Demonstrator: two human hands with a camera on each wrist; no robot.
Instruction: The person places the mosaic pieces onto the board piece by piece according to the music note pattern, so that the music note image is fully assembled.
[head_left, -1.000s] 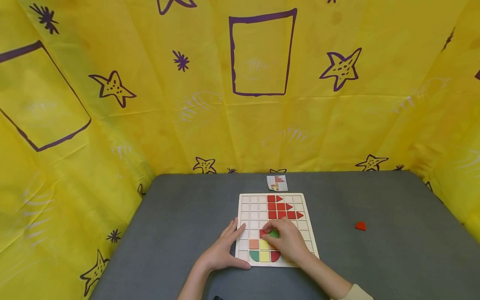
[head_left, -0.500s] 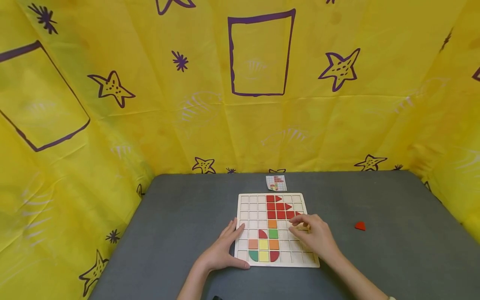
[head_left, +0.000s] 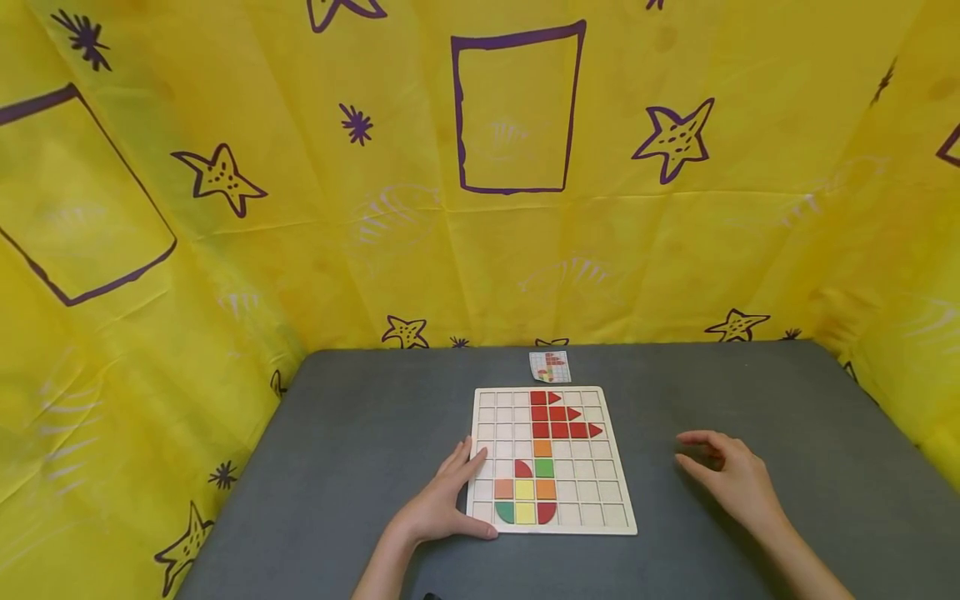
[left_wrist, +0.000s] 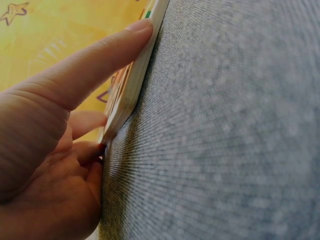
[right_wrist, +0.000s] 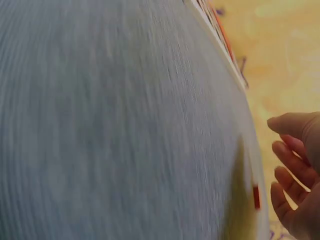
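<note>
A pale square grid board (head_left: 585, 492) lies on the dark table, with red, orange, yellow, green and pink pieces set in its cells. My left hand (head_left: 446, 500) rests at its near left corner, thumb along the front edge and straight fingers touching the left side. The left wrist view shows the thumb (left_wrist: 95, 65) lying against the board's edge (left_wrist: 132, 85). To the right of the board, my right hand (head_left: 735, 483) hovers with loosely bent fingers, nothing between them. A small red piece (right_wrist: 256, 196) appears beside that hand in the right wrist view; in the head view the hand hides it.
Behind the board lies a small card (head_left: 550, 367) printed with a coloured grid pattern. A yellow cloth (head_left: 337, 258) with purple drawings surrounds the back and sides of the table (head_left: 360, 425). A small dark object (head_left: 432, 596) shows at the bottom edge.
My right hand has let go of a piece on the board and moved right, off the board and over the loose red piece's spot. The left hand stays at the corner.
</note>
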